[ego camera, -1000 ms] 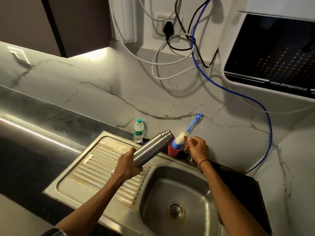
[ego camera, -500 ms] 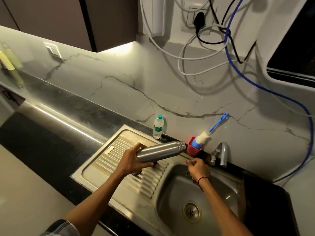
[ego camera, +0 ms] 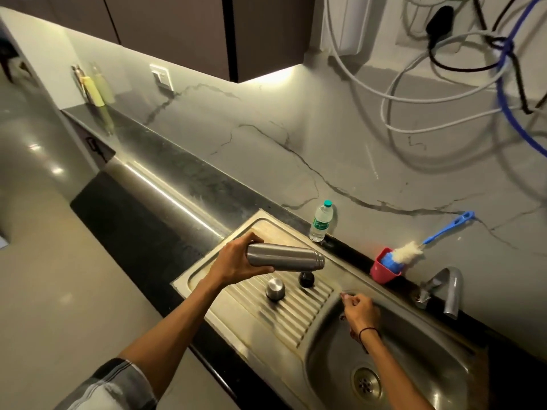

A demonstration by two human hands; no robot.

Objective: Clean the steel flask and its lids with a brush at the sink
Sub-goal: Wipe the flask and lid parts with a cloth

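Left hand [ego camera: 233, 263] grips the flask [ego camera: 284, 258] level above two lids [ego camera: 275, 288] on the drainboard [ego camera: 284, 315]; right hand [ego camera: 361, 310], fingers curled, apparently empty, hovers over the sink [ego camera: 414, 359].

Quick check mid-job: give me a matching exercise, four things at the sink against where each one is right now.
Things:
1. steel flask
2. steel lid
3. bottle brush
4. plastic water bottle

Places:
A. standing in the red cup
B. on the ribbed drainboard
C. held sideways in the left hand
D. upright against the wall behind the sink

Pairs: 1-C, 2-B, 3-A, 4-D
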